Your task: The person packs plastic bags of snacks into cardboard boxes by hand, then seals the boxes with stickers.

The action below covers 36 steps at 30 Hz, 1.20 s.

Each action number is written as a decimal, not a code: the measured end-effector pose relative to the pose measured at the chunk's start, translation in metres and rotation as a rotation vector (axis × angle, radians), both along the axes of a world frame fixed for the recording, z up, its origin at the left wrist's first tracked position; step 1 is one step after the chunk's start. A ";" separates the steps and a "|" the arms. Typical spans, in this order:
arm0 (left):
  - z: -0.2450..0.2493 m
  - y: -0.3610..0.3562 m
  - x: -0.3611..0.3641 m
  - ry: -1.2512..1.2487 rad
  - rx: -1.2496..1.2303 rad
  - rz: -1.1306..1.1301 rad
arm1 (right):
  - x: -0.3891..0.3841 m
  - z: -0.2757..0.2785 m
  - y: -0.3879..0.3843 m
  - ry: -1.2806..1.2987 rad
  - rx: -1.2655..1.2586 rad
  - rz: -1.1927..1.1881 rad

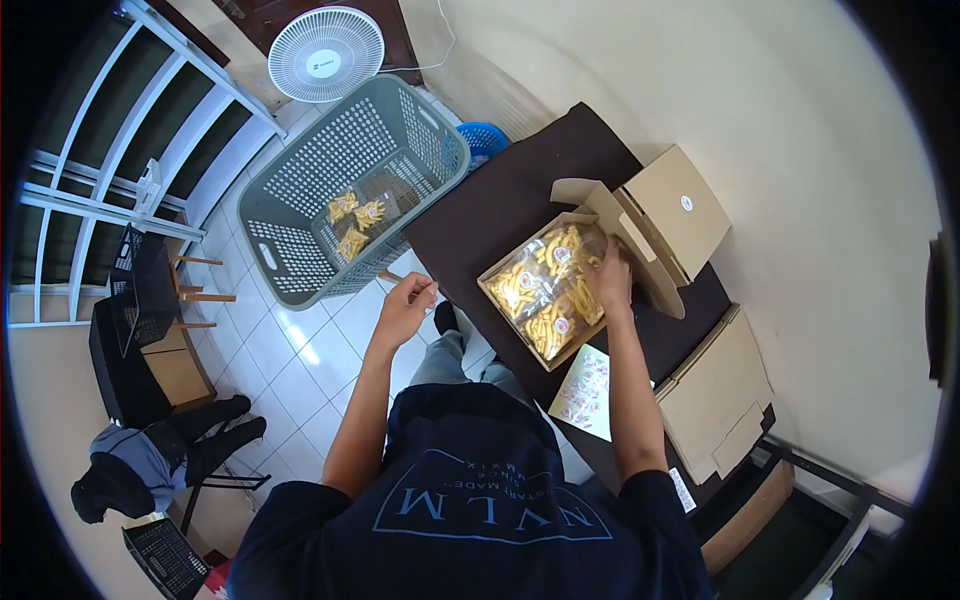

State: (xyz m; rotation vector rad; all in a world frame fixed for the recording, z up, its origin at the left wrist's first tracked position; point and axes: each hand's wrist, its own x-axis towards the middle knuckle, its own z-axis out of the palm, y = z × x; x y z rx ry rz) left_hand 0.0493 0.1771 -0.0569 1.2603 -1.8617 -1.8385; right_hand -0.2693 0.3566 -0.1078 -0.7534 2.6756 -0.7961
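Note:
My right hand reaches into an open cardboard box on the dark table, its fingers curled onto a clear snack packet at the box's right side. Several such packets of yellow snack sticks with round stickers, like the front packet, fill the box. The fingertips of that hand are partly hidden. My left hand hovers off the table's left edge, fingers bent and pressed together, with nothing visible in them. The box's lid flaps stand raised behind my right hand.
A large grey-green basket holding a few snack packets stands left of the table. A sticker sheet, a lidded carton and flat cardboard lie nearby. A fan stands behind; another person sits at left.

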 end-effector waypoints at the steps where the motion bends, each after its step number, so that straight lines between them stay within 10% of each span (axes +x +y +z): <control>1: 0.002 0.002 -0.002 -0.008 -0.041 -0.051 | -0.006 -0.005 -0.004 0.004 0.018 0.021; 10: -0.006 0.057 -0.039 0.103 -0.061 -0.259 | 0.026 0.069 0.031 -0.172 -0.305 0.063; 13: -0.001 0.083 -0.067 0.190 0.113 -0.243 | 0.053 0.076 0.049 -0.744 -0.945 -0.280; 16: 0.013 0.092 -0.096 0.502 0.838 -0.084 | 0.080 0.072 0.068 -0.909 -0.982 -0.300; 26: -0.079 0.073 -0.198 0.279 -0.153 -0.371 | 0.098 0.011 0.098 -0.941 -0.741 -0.458; 31: -0.060 0.080 -0.204 0.103 -0.733 -0.296 | 0.092 0.002 0.093 -0.627 -0.224 -0.352; 36: -0.035 0.072 -0.171 0.142 -0.626 -0.231 | 0.087 0.003 0.106 -0.387 -0.020 -0.254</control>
